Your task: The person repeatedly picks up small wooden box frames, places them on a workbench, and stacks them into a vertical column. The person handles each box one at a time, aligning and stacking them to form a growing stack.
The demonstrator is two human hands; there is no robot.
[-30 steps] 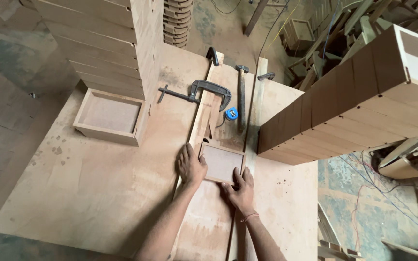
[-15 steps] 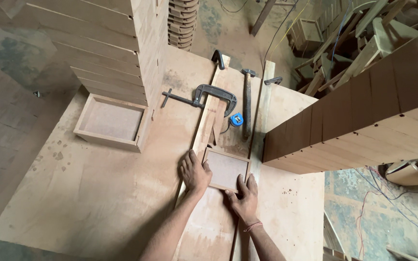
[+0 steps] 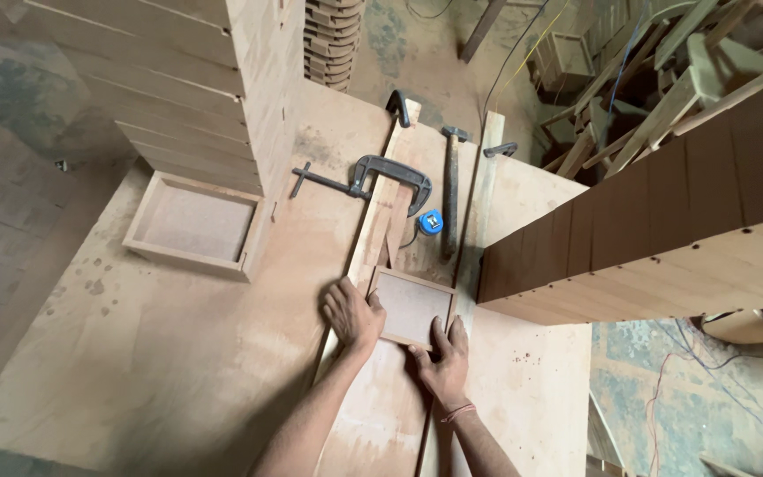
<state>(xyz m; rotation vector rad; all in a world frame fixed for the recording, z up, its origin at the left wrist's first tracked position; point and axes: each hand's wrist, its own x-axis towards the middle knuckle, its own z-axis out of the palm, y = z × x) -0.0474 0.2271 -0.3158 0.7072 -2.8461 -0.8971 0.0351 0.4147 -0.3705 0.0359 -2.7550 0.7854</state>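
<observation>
A small wooden framed panel (image 3: pixel 412 305) lies flat on the plywood workbench (image 3: pixel 178 371), between two long wooden rails. My left hand (image 3: pixel 351 316) rests on its left edge, fingers curled over the frame. My right hand (image 3: pixel 441 358) presses on its near right corner with the fingers spread over the frame. The left rail (image 3: pixel 373 238) is held down by a dark metal C-clamp (image 3: pixel 381 177).
A hammer (image 3: pixel 450 190) and a blue tape measure (image 3: pixel 431 222) lie beyond the panel. A larger wooden tray (image 3: pixel 192 225) sits at left beside a tall stack of boxes (image 3: pixel 196 79). A long row of wooden boxes (image 3: pixel 664 238) lies at right. Scrap timber is piled at back right.
My view has tilted slightly, so the bench sits lower in the frame. Both hands stay on the small panel in about the same hold.
</observation>
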